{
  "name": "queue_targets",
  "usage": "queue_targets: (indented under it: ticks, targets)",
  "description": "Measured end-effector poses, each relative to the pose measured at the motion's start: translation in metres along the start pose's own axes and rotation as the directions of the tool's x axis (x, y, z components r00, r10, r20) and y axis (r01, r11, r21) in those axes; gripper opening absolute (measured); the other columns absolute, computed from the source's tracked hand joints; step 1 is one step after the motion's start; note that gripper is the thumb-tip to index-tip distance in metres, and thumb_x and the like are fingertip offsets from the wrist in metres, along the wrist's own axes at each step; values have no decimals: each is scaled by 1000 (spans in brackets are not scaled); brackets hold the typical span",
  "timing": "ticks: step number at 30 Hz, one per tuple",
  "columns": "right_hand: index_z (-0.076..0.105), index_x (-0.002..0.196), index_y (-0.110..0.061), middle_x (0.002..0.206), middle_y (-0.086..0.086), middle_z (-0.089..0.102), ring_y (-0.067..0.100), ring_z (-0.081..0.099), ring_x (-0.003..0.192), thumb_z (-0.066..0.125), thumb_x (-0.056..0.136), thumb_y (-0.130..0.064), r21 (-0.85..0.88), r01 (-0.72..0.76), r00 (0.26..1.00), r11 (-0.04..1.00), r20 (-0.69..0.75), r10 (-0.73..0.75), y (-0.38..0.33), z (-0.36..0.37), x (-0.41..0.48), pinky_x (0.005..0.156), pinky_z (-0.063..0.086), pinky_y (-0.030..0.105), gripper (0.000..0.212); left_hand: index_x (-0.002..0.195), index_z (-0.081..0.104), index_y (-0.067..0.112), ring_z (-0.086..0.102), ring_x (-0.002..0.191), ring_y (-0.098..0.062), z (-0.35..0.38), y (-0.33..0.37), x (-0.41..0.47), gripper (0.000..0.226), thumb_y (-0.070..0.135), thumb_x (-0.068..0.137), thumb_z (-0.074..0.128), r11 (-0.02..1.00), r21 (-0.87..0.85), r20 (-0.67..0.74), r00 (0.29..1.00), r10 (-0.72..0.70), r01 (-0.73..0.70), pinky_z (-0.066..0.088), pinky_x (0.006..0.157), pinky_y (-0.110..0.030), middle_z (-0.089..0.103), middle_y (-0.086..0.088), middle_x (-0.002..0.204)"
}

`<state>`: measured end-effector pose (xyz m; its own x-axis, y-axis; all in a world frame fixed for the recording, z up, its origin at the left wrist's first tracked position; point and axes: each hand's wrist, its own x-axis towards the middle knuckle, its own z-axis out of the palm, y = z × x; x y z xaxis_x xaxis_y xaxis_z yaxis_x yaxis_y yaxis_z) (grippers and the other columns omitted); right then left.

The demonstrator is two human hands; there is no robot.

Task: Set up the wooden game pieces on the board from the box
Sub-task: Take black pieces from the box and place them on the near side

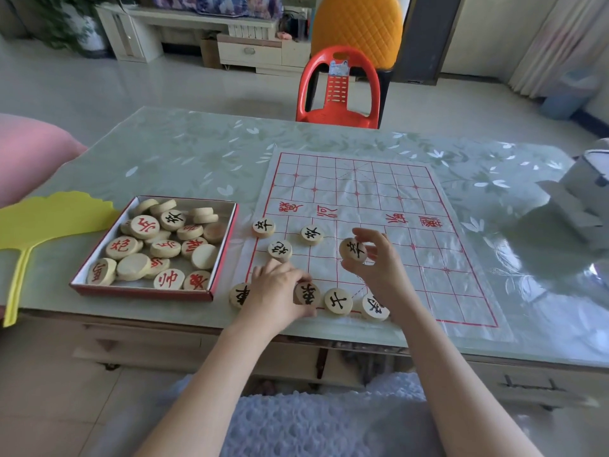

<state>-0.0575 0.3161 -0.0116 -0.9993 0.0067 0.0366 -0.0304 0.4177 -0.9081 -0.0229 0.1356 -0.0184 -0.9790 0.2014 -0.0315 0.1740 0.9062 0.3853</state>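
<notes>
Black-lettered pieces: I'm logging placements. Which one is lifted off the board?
The piece pinched in the right hand, held above the board; the others sit down on it.

The left hand (280,291) is pinching a black-lettered disc (307,293) at the near edge of the board (379,192), which is lying flat on the green tabletop (184,153). The right hand (379,262) is holding a raised disc (353,249) between thumb and fingers above the board's near half. 3 loose discs (280,250) are sitting just beyond the left hand. 3 near-edge discs (338,301) are lining the front row. Left of the board, the red-rimmed box (141,290) is holding many more discs, and a yellow fan (49,219) is lying beside it.
</notes>
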Motion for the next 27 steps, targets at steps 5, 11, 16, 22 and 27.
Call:
queue_targets:
  ticks: [5,11,16,22,27]
  targets:
    - [49,127,-17,126,4,50,16,52,112,71,78,-6,-23,1,1000,1000,-2,-1,4,-2,2,88,40,23,54,128,49,32,31,124,-14,5,0,2,63,51,71,69,1000,15,33,999,8,-8,20,96,-30,51,11,129]
    - [46,130,-13,128,8,46,14,48,101,68,78,-3,-161,-37,997,986,-73,26,11,-10,26,75,38,15,57,125,53,31,32,124,-13,-8,-1,9,51,50,79,61,985,-170,-109,994,-7,-12,21,92,-24,52,11,127]
    - [45,132,-14,128,8,49,21,44,112,67,79,-9,-290,-91,988,953,-146,50,25,-12,59,85,39,26,57,117,60,24,43,113,-15,-18,-8,22,32,33,87,59,976,-216,-284,957,-52,-11,19,77,-15,62,10,114]
    - [46,131,-19,127,4,52,27,38,118,65,80,-17,-401,-157,983,903,-153,103,35,-4,76,101,29,40,55,109,66,21,50,108,-16,-23,-17,32,23,22,86,60,964,-265,-347,932,-104,9,38,93,-32,67,8,105]
    - [44,133,-21,136,6,42,28,33,125,68,79,-27,-480,-203,979,854,-109,171,33,-4,73,100,23,36,60,108,66,21,54,105,-14,-29,-28,33,22,21,86,60,955,-296,-362,921,-142,31,37,91,-24,68,10,101]
